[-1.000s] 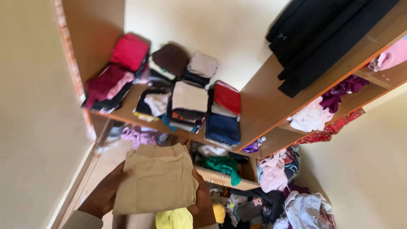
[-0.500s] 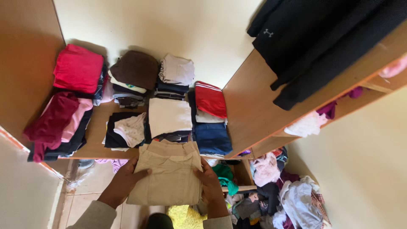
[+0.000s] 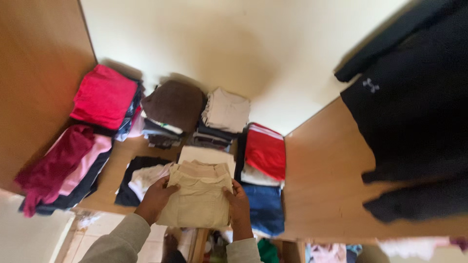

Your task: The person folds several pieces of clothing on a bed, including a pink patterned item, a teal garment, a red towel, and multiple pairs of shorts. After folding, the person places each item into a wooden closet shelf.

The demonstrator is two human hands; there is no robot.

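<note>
Both my hands hold a folded beige garment (image 3: 199, 195) by its sides. My left hand (image 3: 155, 196) grips its left edge and my right hand (image 3: 238, 203) grips its right edge. The garment lies over a cream-topped stack of clothes (image 3: 207, 156) at the front of a wooden shelf (image 3: 114, 170). Beside it on the left lies a white and black pile (image 3: 139, 181), and on the right a folded blue denim piece (image 3: 264, 207) under a red and white stack (image 3: 265, 153).
Further back on the shelf stand a brown-topped stack (image 3: 171, 104), a pale grey-topped stack (image 3: 226, 111), a bright red stack (image 3: 104, 95) and a maroon and pink pile (image 3: 63, 165). Black garments (image 3: 414, 117) lie on the wooden shelf (image 3: 321, 180) at right. Loose clothes show below.
My hands have carried the beige garment up and forward from below the shelf edge onto the cream-topped stack. The view has moved closer to the shelf.
</note>
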